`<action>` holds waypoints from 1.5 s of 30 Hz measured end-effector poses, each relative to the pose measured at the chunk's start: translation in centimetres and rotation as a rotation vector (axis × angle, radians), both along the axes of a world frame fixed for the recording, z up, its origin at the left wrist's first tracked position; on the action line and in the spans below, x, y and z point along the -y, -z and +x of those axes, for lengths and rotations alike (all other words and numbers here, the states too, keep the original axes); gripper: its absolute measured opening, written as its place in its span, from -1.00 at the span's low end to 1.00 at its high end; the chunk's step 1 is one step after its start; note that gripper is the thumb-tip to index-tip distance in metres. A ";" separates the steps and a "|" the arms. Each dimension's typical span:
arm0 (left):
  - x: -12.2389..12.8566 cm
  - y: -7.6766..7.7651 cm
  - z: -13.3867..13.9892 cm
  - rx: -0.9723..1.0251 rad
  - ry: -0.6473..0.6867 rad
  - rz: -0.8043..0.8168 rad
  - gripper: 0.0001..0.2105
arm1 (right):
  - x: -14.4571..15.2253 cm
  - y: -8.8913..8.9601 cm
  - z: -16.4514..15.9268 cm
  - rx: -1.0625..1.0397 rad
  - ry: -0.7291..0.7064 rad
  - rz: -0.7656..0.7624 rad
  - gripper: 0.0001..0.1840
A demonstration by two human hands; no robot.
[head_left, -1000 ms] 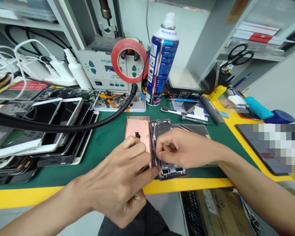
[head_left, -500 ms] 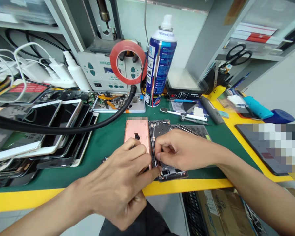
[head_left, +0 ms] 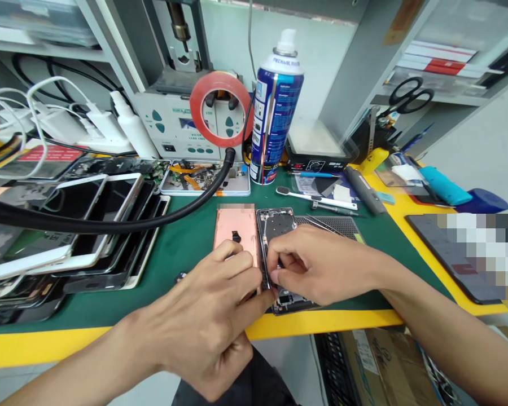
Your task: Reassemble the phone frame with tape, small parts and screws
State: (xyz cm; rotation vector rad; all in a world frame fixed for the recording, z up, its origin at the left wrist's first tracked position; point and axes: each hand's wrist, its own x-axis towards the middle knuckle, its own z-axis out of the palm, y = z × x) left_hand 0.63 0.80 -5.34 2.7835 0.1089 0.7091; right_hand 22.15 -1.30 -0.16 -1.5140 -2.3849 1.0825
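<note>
The right hand (head_left: 307,264) curls, thumb and forefinger pinching along the edge of a dark, opened phone frame (head_left: 275,223); anything between them is hidden. The left hand (head_left: 211,316), fingers bent, grip unclear, covers the lower pink panel (head_left: 226,225) beside it, near the bench (head_left: 46,348) front. Behind, a blue can (head_left: 276,121) reads "MECHANIC".

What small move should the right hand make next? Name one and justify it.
Probably lift the right hand slightly for a clearer view: its fingers cover part of the dark phone frame, close to the fingertips of the left hand.
</note>
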 end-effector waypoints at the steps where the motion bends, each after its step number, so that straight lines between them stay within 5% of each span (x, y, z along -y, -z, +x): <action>1: 0.0 0.0 0.0 -0.003 -0.003 0.002 -0.63 | 0.0 0.0 0.0 0.003 -0.001 0.004 -0.91; 45: 0.2 0.1 -0.1 -0.079 -0.013 -0.025 -0.65 | 1.0 0.2 -0.3 0.275 -0.138 0.308 -0.80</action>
